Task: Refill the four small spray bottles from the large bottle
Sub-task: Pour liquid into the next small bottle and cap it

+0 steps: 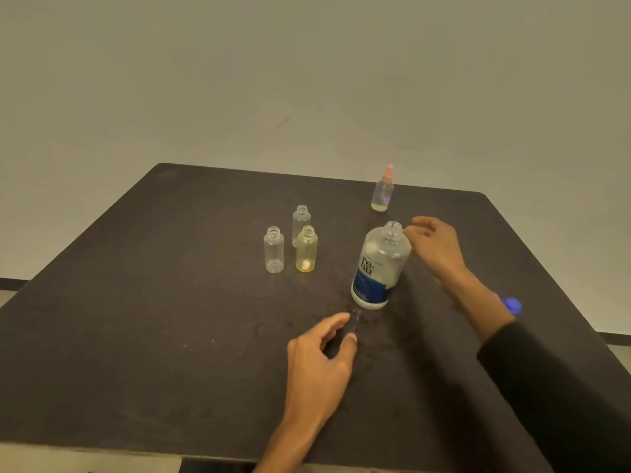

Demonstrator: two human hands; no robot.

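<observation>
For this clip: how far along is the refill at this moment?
Done: the pink-capped spray bottle stands closed at the far edge; the large bottle is uncapped, its blue cap beside the right forearm. In hand: nothing clearly; the right hand is open beside the large bottle's neck, and the left hand curls over the table. Left: three uncapped small bottles look essentially unfilled.

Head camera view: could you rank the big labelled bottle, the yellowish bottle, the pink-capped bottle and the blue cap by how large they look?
1. Large bottle, clearly the biggest.
2. Yellowish bottle and pink-capped bottle: they look alike; the pink-capped one stands farther away, so no ranking.
3. Blue cap, smallest, partly hidden behind the right forearm.
</observation>
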